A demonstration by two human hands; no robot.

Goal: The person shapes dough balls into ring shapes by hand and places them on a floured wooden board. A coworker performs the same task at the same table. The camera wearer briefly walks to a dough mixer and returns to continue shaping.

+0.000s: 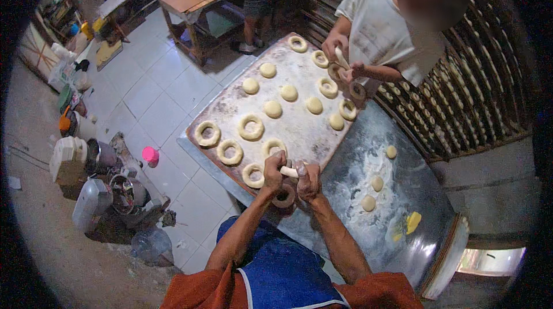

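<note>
A short stretch of pale dough [290, 172] spans the gap between my two hands, above the near edge of a floured board [230, 101]. My left hand [274, 170] is closed round one end of it, and my right hand [308, 181] grips the other. Just below my hands lies a dough ring [283, 196], partly in shadow. Close by on the board sit more rings, among them one ring [253, 176] left of my left hand and another ring [273, 149] partly behind it. Several round dough pieces [272, 109] lie farther up the board.
Across the board a co-worker in a white shirt [374, 15] holds dough in both hands. On the metal table [345, 234] to the right are loose flour, dough balls [377, 183] and a yellow scraper [412, 222]. Racks of dough pieces [461, 84] stand behind; machines [95, 199] stand left.
</note>
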